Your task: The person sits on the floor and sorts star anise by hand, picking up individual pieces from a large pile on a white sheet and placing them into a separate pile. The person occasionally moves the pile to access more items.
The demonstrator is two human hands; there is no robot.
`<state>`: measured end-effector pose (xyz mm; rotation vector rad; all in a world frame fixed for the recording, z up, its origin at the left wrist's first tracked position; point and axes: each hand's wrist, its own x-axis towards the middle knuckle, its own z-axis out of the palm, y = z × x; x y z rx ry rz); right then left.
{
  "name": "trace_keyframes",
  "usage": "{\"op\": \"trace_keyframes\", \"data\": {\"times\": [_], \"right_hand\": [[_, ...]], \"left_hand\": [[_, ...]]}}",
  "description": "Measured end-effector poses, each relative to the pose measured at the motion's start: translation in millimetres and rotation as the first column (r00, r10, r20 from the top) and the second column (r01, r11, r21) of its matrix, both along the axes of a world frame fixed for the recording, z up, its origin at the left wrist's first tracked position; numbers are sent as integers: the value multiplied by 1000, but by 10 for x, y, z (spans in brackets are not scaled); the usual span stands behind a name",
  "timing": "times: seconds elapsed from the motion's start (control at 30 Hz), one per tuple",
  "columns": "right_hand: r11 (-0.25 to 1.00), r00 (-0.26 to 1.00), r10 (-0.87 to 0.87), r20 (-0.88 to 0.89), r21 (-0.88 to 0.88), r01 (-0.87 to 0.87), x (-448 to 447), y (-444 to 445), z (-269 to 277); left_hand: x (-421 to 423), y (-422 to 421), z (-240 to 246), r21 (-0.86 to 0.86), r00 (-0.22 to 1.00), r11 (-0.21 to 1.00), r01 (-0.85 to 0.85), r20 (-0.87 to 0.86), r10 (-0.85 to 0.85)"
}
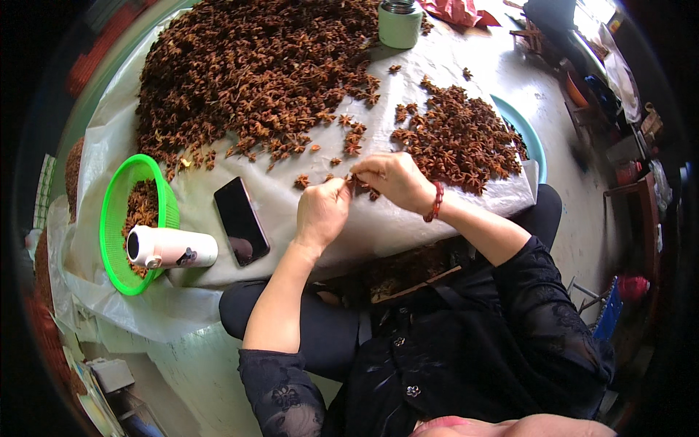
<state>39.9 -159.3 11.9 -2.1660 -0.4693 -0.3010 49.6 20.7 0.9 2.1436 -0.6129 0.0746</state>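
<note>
Over the front of a plastic-covered table, my left hand and my right hand meet fingertip to fingertip. Pinched between them is a small brown piece of star anise, mostly covered by the fingers. More star anise shows just under my right hand, which has a red beaded bracelet at its wrist. A smaller heap of star anise lies right beyond that hand. The large heap of dried star anise spreads across the far left, with loose pods between it and my hands.
Left of my hands lie a dark-screened smartphone, a pale vacuum flask and a green plastic basket holding star anise. A light green jar stands at the back. Beyond the right edge is a blue basin.
</note>
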Motion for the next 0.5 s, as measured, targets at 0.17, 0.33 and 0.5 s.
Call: {"op": "trace_keyframes", "data": {"times": [0.17,0.33,0.5], "right_hand": [[907,917,214,335,-418,-59,-272,-185,-233],[891,935,-32,354,-413,187,118,-343,-164],[879,955,-8,295,-452,147,508,-159,-118]], "left_hand": [[-467,-216,182,-346,861,868,356,-240,-448],[-780,-278,256,33,790,812,583,-254,-557],[-107,113,-19,424,916,822,-380,297,271]]}}
